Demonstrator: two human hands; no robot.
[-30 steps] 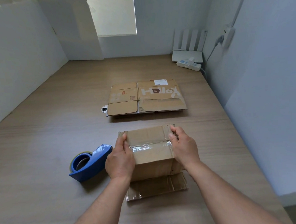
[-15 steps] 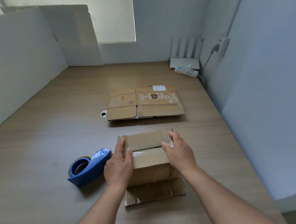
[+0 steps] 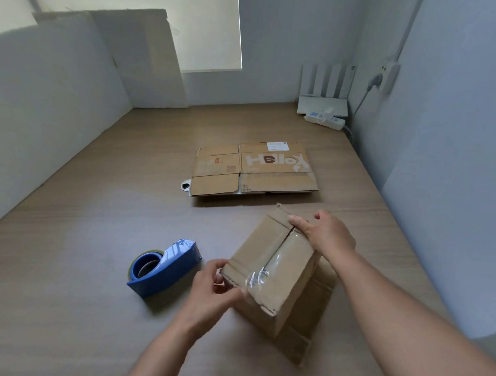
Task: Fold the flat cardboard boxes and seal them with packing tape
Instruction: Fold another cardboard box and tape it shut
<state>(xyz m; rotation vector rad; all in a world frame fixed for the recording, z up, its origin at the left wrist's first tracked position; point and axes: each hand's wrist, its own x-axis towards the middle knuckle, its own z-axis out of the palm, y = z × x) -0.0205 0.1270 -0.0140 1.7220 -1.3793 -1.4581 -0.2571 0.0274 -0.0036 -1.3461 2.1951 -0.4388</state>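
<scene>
The folded box [image 3: 273, 261] sits on the table [image 3: 73, 283], front and right of centre, turned so that its taped seam runs diagonally away from the person. The left hand [image 3: 215, 290] is at the near end, with curled fingers pinching the edge where the tape [image 3: 276, 258] wraps over. The right hand [image 3: 327, 235] grips the far end, thumb on the top panel at the seam and fingers hooked over the far side. With a hand at each end, the person is probably steadying the box while pressing the tape ends down or turning the box over. The open flaps [image 3: 313, 313] splayed on the table under the box suggest the other face is not yet closed. The tape dispenser [image 3: 164, 267] lies on its side just left of the box, apart from both hands and probably kept close for the next strip. The flat boxes [image 3: 251, 170] lie well behind, in the middle of the table and out of the working area, untouched. Count: one folded box, one strip of tape visible on it, and one dispenser. The flat stack has one printed sheet on top and at least one layer edge showing beneath; the full number cannot be determined. One router [image 3: 322, 97] and one power strip [image 3: 323, 120] occupy the far right corner.
</scene>
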